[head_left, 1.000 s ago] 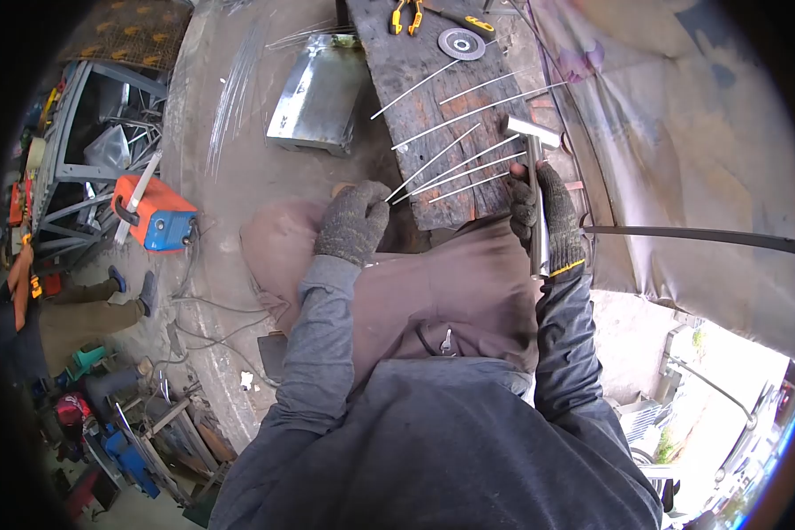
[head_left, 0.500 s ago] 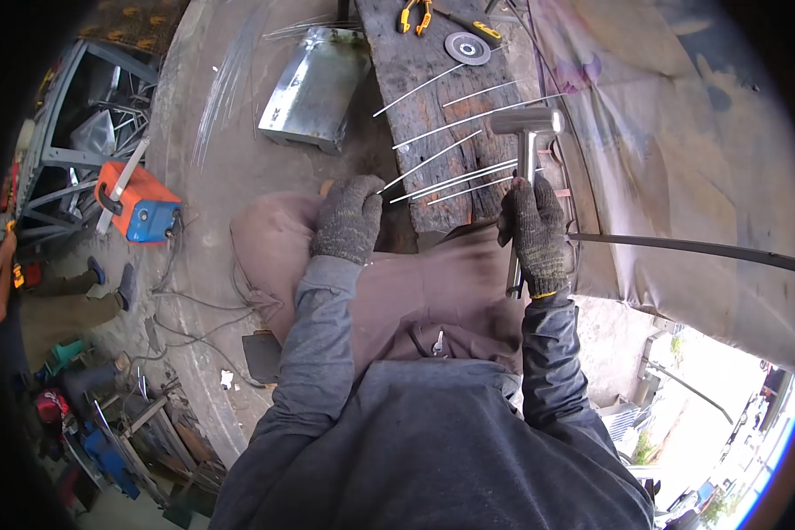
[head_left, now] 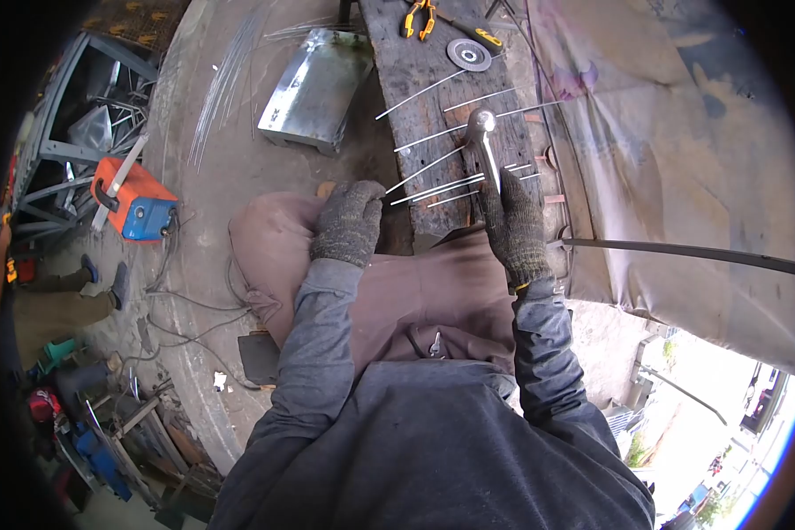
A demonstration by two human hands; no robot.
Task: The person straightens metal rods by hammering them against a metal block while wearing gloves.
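We keep both gloved hands up at frame centre: our left hand (head_left: 352, 221) curled, knuckles upward, our right hand (head_left: 512, 225) fisted tight, forearms nearly parallel.

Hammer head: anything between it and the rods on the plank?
Nothing visible. The right hand grips the hammer, whose head sits low over the thin metal rods on the wooden plank. The left hand holds the rods' near ends, clear of the head.

The right hand (head_left: 514, 225) has swung the hammer (head_left: 481, 132) down onto the rods (head_left: 442, 187).
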